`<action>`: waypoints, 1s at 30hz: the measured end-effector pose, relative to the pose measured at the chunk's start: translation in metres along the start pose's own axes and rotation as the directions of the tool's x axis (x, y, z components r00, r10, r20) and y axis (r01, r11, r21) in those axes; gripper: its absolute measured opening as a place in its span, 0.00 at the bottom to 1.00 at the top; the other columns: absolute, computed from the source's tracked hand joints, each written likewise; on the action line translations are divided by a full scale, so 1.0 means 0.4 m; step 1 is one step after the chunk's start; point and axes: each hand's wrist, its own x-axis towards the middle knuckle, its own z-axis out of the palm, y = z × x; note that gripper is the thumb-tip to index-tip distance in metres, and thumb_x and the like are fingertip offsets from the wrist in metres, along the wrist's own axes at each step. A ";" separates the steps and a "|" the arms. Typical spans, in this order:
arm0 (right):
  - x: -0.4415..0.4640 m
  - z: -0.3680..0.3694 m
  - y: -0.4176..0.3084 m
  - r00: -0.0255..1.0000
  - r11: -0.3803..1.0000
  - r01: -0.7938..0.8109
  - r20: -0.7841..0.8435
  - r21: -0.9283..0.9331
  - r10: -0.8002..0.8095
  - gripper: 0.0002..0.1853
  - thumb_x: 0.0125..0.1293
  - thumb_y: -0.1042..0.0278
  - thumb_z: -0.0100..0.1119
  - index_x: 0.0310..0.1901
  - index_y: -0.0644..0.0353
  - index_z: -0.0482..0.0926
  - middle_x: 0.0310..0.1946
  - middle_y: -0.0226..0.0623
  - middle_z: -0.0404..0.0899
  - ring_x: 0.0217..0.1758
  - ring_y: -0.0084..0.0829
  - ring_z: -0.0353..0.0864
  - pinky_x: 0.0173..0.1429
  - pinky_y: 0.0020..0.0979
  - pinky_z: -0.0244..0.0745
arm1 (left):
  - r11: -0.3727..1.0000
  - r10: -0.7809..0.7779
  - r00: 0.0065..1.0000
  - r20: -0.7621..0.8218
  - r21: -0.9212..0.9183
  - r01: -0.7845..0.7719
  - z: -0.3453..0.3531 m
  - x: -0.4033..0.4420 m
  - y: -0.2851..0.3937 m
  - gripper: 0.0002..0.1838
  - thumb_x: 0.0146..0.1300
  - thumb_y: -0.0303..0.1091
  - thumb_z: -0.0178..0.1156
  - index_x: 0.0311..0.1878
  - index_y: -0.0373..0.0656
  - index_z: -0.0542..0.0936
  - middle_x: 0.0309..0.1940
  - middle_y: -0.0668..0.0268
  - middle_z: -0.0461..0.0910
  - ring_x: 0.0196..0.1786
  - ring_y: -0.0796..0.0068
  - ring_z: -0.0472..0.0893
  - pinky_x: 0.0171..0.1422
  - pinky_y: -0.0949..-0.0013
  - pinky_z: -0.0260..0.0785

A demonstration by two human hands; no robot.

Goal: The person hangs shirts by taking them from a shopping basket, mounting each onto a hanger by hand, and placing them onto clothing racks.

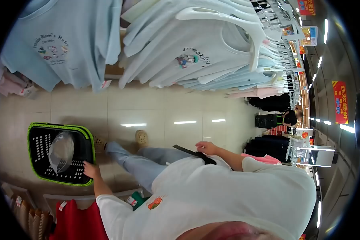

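Observation:
My left hand [91, 170] is closed on the near rim of a black shopping basket [78, 146] with a bright green edge. Inside the basket lies a clear, rounded plastic package [62, 152]; its contents are hard to make out. My right hand [207, 148] is at waist height with its fingers curled, and nothing shows in it. Close beside it, a black strap [192, 153] crosses the front of my white shirt. Across from me hangs a pale grey T-shirt [188, 50] with a "Breakfast" print, a white hanger [224, 18] lying over its front.
Light blue T-shirts [64, 44] hang along the same rack. Red garments [78, 222] and brown garments [34, 214] hang on my other side. A tiled aisle [148, 102] runs between the racks. Farther along, a person [292, 117] is beside a dark box-like object [266, 121].

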 end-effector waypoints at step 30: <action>0.274 -0.284 -0.219 0.951 0.887 0.253 0.268 -0.387 -0.154 0.16 0.72 0.64 0.60 0.58 0.57 0.78 0.47 0.36 0.85 0.52 0.27 0.83 0.60 0.30 0.77 | 0.923 -0.215 0.972 -0.092 -0.343 0.171 0.125 -0.306 0.157 0.38 0.45 0.30 0.68 0.64 0.46 0.70 0.50 0.59 0.74 0.55 0.56 0.73 0.57 0.54 0.64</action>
